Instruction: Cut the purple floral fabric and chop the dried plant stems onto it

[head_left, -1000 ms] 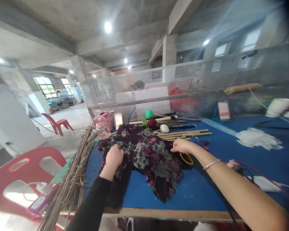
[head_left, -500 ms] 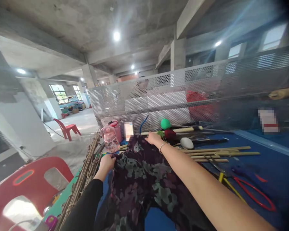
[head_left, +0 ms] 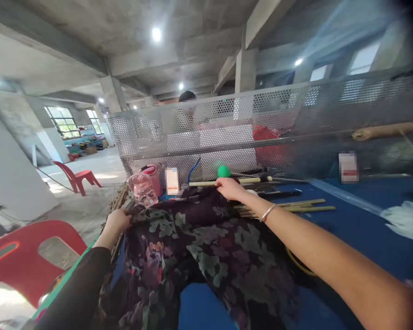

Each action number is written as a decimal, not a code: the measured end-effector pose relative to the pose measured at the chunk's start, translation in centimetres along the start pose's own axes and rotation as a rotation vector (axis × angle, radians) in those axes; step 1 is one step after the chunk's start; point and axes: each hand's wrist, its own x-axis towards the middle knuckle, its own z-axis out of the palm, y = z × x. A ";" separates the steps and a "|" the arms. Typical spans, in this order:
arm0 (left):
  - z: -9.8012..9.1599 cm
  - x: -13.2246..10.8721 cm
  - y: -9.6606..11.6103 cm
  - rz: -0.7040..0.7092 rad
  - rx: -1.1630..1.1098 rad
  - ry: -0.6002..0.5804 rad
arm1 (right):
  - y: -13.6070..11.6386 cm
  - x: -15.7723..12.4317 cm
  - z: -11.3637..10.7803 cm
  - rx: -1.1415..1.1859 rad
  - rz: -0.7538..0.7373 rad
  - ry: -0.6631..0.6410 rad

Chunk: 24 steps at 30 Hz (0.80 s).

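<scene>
A dark floral cloth [head_left: 206, 247] lies spread over the blue table [head_left: 358, 238]. My left hand [head_left: 118, 220], in a black sleeve, grips the cloth's left edge near the table's side. At the far edge of the cloth, my right hand [head_left: 229, 188], with a bracelet on the wrist, pinches the fabric. Just behind that hand are a green ball [head_left: 223, 171] and several bamboo sticks [head_left: 296, 206].
A pink water jug [head_left: 146, 185] and a small carton [head_left: 172, 181] stand at the back left. A perforated metal screen [head_left: 261, 128] walls the table's far side, with a person behind it. Dry twigs [head_left: 119, 201] hang at the left edge. A red plastic chair [head_left: 27, 256] stands at the left. White cloth [head_left: 404, 220] lies at the right.
Both hands have pulled the cloth wider. My left hand moved out to the left edge; my right hand went from the right side to the cloth's far edge.
</scene>
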 end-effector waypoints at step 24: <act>5.1 -2.2 13.9 0.541 0.091 -0.013 | -0.5 1.9 6.4 -0.093 -0.056 -0.189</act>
